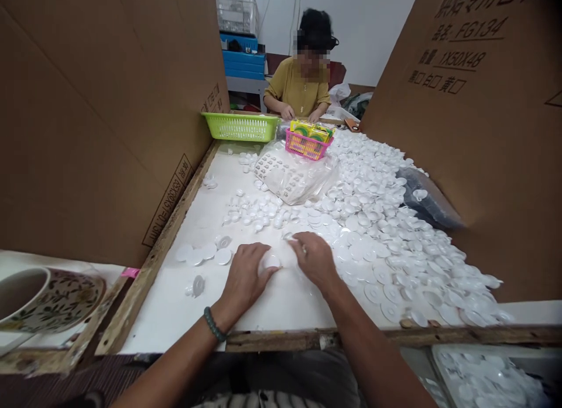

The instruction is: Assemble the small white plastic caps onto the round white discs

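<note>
At the near middle of the white tabletop, my left hand point(251, 274) has its thumb and fingers closed around a round white plastic disc point(271, 260). Just to its right, my right hand point(315, 260) is curled, with a small whitish plastic piece point(288, 236) at its fingertips; motion blur hides its exact shape. Several flat white discs point(223, 256) lie left of my left hand. Beyond both hands is a cluster of small white plastic pieces point(254, 209). A large heap of white discs and knobbed parts point(373, 203) spreads along the right side.
A clear plastic bag point(302, 182) lies mid-table near a pink basket point(306, 146) of yellow packets. A green basket point(241, 128) stands at the far left. Cardboard walls point(88, 103) flank the table. A person point(301, 83) sits opposite. A patterned mug point(57, 300) is at left.
</note>
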Action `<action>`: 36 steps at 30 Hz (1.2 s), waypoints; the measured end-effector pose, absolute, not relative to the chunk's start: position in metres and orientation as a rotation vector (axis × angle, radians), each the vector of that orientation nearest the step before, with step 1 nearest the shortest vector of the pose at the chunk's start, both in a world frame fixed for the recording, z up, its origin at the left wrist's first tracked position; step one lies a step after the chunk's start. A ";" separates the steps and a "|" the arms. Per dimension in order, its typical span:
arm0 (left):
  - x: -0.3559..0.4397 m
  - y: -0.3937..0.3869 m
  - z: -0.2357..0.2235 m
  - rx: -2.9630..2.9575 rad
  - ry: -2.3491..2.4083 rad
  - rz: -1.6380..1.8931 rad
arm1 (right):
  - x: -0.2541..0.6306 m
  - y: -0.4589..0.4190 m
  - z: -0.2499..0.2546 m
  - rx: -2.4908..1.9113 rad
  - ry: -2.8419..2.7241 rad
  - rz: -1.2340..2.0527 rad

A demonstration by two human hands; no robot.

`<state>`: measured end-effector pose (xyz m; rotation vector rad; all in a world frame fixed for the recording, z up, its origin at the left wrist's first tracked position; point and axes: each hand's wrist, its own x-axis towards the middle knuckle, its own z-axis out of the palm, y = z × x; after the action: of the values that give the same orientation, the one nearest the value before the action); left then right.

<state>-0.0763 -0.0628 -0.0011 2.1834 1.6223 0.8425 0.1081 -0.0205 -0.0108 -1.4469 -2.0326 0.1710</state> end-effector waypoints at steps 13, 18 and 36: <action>-0.106 -0.062 0.004 2.310 2.196 0.732 | 0.098 -0.019 -0.012 -1.414 -2.241 0.372; -0.087 -0.055 0.005 2.344 1.823 0.814 | 0.104 -0.017 -0.009 -1.404 -2.251 0.427; -0.062 -0.045 -0.002 2.400 1.601 0.529 | 0.098 0.002 -0.012 -1.353 -2.398 0.011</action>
<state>-0.0617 -0.0450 -0.0020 2.4004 1.6015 0.5286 0.0984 0.0019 -0.0119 -1.3530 -2.3979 0.0113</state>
